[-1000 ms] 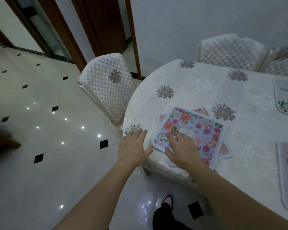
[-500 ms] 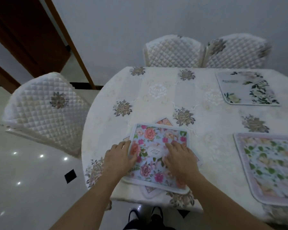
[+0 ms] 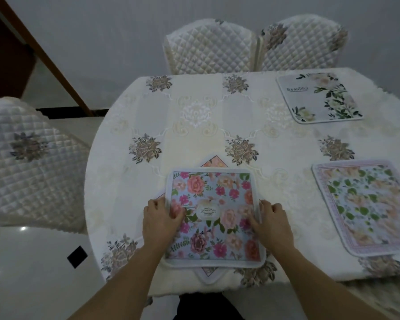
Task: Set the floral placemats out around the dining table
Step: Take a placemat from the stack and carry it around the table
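Both hands take the top mat by its sides: the left hand [image 3: 161, 218] has its thumb laid over the left border and its fingers curled at the edge. The right hand [image 3: 273, 221] mirrors it on the right border. Whether any fingers reach underneath cannot be told.

The top mat [image 3: 213, 192] lies flat at the near rim of the table [image 3: 194, 125], directly in front of the person. It sits on a lower mat [image 3: 214, 163] turned corner-on, so only that mat's corners peek out. The top mat is nearly square, its sides square to the person and its centre label reading upright towards them. No long axis is clear.

Two more mats are laid, a right mat [image 3: 365, 206] and a far mat [image 3: 319, 98], well apart. Quilted chairs [image 3: 208, 47] ring the table.

The likely risk is that lifting or sliding the top mat drags the lower one, whose near corner lies at the rim, off onto the floor.
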`<action>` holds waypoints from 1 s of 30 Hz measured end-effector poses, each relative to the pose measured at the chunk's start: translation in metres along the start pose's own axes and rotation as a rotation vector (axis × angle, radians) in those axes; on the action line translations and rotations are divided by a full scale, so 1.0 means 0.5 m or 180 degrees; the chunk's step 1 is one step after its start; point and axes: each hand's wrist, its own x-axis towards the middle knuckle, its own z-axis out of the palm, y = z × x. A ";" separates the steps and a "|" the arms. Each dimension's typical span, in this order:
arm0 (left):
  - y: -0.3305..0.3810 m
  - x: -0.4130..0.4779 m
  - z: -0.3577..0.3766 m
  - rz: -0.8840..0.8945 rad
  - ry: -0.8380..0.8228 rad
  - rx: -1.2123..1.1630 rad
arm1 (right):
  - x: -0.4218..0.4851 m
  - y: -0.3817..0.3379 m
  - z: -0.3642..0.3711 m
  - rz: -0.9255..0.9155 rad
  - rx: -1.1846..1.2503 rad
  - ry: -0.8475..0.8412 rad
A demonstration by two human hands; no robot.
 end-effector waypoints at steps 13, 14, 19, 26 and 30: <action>0.019 0.020 0.016 -0.0241 -0.0274 -0.1116 | 0.023 -0.038 0.025 0.0897 0.1368 -0.0129; 0.018 0.018 0.018 -0.0224 -0.0282 -0.1142 | 0.023 -0.037 0.026 0.0859 0.1451 -0.0120; 0.014 0.005 0.016 -0.0125 -0.0317 -0.1319 | 0.014 -0.048 0.016 0.0646 0.2102 -0.0163; 0.032 0.021 -0.047 -0.0042 -0.0220 -0.1812 | 0.052 -0.063 -0.048 0.0485 0.2337 -0.0199; 0.081 0.051 -0.126 0.0161 0.0036 -0.1925 | 0.089 -0.106 -0.129 0.0228 0.2375 0.0077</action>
